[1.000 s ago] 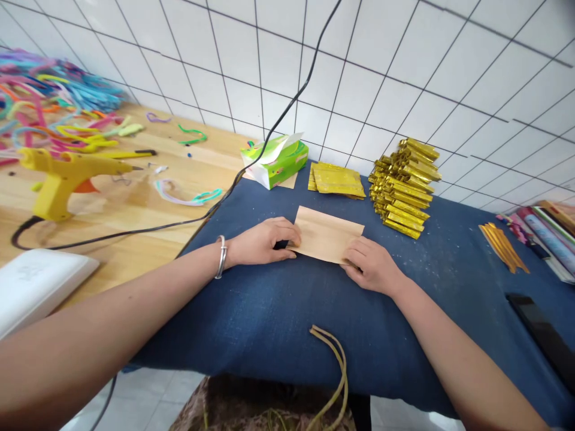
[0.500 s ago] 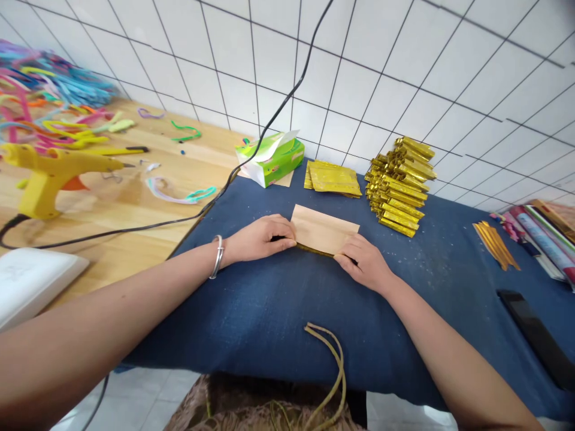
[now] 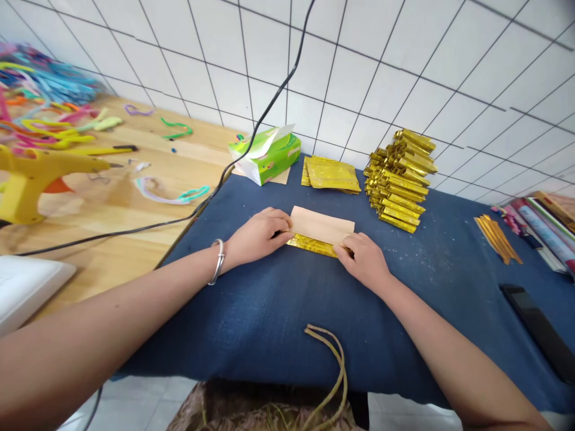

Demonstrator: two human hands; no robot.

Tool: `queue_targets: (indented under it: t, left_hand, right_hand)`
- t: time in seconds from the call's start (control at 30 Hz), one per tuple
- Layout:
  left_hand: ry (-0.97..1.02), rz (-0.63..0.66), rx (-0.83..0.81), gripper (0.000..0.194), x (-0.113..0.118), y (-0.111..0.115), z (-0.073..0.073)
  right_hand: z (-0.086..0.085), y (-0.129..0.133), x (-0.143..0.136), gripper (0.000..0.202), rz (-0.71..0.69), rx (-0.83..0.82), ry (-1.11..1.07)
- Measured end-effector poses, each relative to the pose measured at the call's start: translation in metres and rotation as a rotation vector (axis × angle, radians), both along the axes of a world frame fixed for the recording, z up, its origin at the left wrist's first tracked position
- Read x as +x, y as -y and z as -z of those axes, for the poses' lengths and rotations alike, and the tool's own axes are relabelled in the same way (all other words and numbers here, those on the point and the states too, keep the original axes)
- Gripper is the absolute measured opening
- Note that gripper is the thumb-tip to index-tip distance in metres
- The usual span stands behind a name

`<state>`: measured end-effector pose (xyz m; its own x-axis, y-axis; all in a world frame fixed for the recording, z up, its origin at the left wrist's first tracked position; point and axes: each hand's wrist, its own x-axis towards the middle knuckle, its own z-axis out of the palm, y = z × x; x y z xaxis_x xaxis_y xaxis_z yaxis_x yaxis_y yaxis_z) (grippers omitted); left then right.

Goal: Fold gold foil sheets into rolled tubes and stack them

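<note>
A sheet of paper (image 3: 321, 224), plain tan on its upper face, lies on the dark blue cloth (image 3: 251, 323). Along its near edge a strip of shiny gold (image 3: 312, 244) is folded over. My left hand (image 3: 263, 233) pinches the left end of that fold, and my right hand (image 3: 363, 258) pinches the right end. Beyond the sheet is a flat pile of gold sheets (image 3: 335, 175). To the right of that pile, folded gold strips (image 3: 402, 185) are heaped up.
At the left are a yellow glue gun (image 3: 27, 179), pipe cleaners (image 3: 54, 78) and a white device (image 3: 31, 290). A black cable (image 3: 269, 114) crosses a green tissue box (image 3: 281, 158). A phone (image 3: 539, 329) and orange strips (image 3: 498, 238) lie at right.
The gold strip along the near edge now shows much wider, and less of the tan face is visible. Both hands stay at the two ends. The view has shifted slightly.
</note>
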<state>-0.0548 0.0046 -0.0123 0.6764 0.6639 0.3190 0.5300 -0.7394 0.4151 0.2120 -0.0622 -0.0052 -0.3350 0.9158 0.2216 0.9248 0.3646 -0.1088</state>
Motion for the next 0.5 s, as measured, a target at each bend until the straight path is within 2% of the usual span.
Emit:
queue_targets:
  t: [0.5]
  left_hand:
    - [-0.092,-0.057,0.066,0.023,0.0051,0.0004,-0.0001]
  right_hand:
    - [-0.0020,-0.0022,-0.0049,0.026,0.128,-0.058,0.090]
